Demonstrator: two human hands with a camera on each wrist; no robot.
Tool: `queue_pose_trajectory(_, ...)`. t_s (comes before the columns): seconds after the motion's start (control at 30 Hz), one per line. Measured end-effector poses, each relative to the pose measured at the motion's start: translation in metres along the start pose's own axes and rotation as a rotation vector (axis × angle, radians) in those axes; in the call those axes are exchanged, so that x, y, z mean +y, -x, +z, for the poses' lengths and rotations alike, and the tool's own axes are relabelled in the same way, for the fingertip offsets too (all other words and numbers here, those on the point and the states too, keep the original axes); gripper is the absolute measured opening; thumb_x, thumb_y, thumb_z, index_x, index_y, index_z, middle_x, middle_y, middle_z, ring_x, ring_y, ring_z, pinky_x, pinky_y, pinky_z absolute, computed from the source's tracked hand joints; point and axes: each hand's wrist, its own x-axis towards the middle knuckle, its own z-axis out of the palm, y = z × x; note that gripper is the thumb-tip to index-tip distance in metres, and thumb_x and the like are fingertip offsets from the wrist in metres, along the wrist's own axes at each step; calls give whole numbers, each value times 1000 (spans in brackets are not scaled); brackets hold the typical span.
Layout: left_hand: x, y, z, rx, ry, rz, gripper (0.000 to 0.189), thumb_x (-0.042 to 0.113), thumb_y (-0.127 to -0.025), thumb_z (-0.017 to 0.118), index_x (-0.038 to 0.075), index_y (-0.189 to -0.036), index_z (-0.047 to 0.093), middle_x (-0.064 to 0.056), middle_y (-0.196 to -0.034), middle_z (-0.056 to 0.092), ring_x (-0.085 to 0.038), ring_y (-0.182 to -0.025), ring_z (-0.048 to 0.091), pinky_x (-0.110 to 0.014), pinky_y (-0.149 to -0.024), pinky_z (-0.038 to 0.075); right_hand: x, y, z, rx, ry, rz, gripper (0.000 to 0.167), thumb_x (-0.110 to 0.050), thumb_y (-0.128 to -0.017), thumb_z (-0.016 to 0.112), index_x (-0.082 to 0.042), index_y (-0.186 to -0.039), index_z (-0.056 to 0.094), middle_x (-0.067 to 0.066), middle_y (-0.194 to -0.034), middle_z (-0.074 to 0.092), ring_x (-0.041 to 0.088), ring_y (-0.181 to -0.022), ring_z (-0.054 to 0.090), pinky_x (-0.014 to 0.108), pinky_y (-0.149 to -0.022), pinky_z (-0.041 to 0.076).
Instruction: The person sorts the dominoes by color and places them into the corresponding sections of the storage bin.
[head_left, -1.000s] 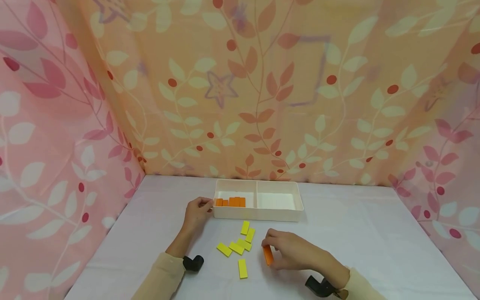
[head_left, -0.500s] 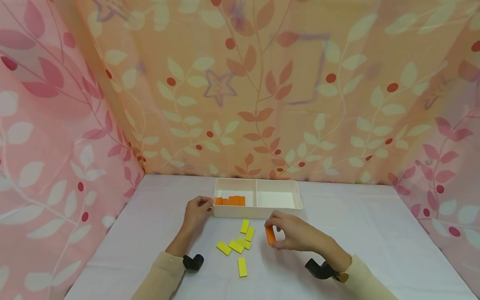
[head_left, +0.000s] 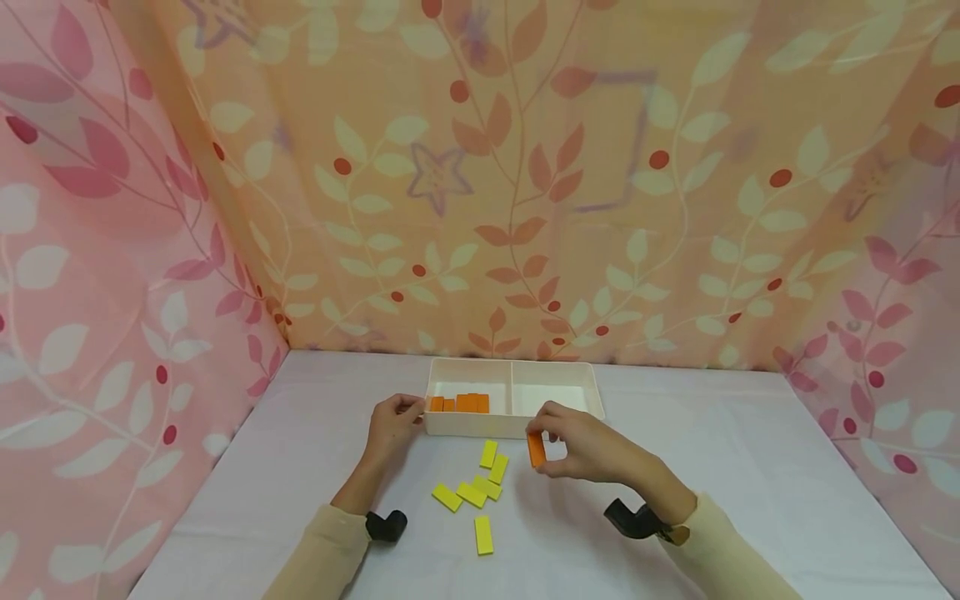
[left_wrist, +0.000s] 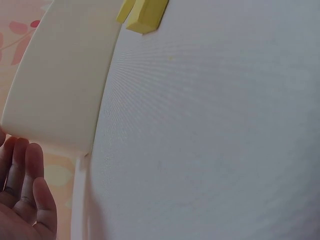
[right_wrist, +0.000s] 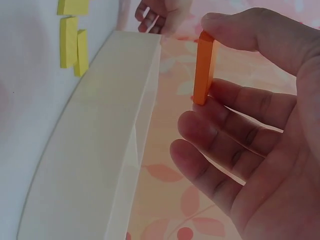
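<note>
My right hand [head_left: 592, 442] pinches an orange domino-like block [head_left: 536, 449] by its ends, between thumb and fingertips, just in front of the white two-compartment box [head_left: 480, 425]. In the right wrist view the orange block [right_wrist: 202, 70] is held near the box's long outer wall [right_wrist: 95, 130]. My left hand [head_left: 393, 427] is at the box's left end; in the left wrist view the fingers [left_wrist: 22, 165] are fairly straight with tips right at the end wall, the thumb hidden. Several orange blocks [head_left: 471, 403] sit in the box's left compartment.
Several yellow blocks [head_left: 483, 535] lie scattered on the white tablecloth [head_left: 315, 417] between the arms, some overlapping. A floral curtain [head_left: 510, 250] rises behind the box, and pink floral cloth [head_left: 112, 333] hangs at the sides.
My right hand has lifted the orange block from beside the yellow blocks and carried it forward, toward the box's front. The left hand stays at the box's left end.
</note>
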Motion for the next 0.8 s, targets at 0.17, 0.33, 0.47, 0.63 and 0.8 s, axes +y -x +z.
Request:
queue_pose_trajectory(0.17, -1, -1, -1, -2, -1, -7, 22, 20, -96, 62, 2, -107, 67, -13, -99, 67, -17, -82, 65, -33, -78, 57, 0, -4, -6, 0, -9, 21, 38, -23, -79, 80, -10, -111, 66, -8, -102, 57, 10, -88, 58, 23, -77, 53)
queue_pose_trajectory(0.33, -2, -1, -1, -8, -4, -14, 22, 21, -96, 62, 2, -107, 67, -13, -99, 67, -18, -82, 65, -31, -77, 57, 2, -9, -10, 14, -12, 36, 37, -24, -79, 80, -11, -111, 66, -8, -102, 57, 12, -89, 58, 23, -76, 53)
queue_pose_trajectory(0.47, -2, -1, -1, -7, -8, -15, 22, 21, -96, 62, 3, -107, 67, -12, -99, 67, -17, -81, 65, -31, -77, 56, 4, -14, -14, 28, -18, 33, 37, -24, -79, 79, -12, -111, 66, -8, -101, 57, 15, -90, 60, 24, -77, 53)
queue_pose_trajectory(0.63, -1, 0, -1, -10, -3, -11, 22, 21, -96, 62, 3, -107, 67, -12, -98, 66, -17, -82, 64, -32, -77, 57, 10, -20, -19, 50, -38, 31, 36, -22, -79, 79, -11, -111, 66, -6, -101, 58, 20, -91, 60, 29, -78, 54)
queue_pose_trajectory(0.8, -1, 0, 0, -11, -6, -8, 22, 20, -96, 61, 3, -107, 67, -12, -98, 66, -17, -83, 65, -33, -78, 57, 19, -26, -27, 71, -23, 40, 34, -22, -79, 79, -10, -108, 67, -3, -101, 60, 21, -89, 60, 28, -78, 53)
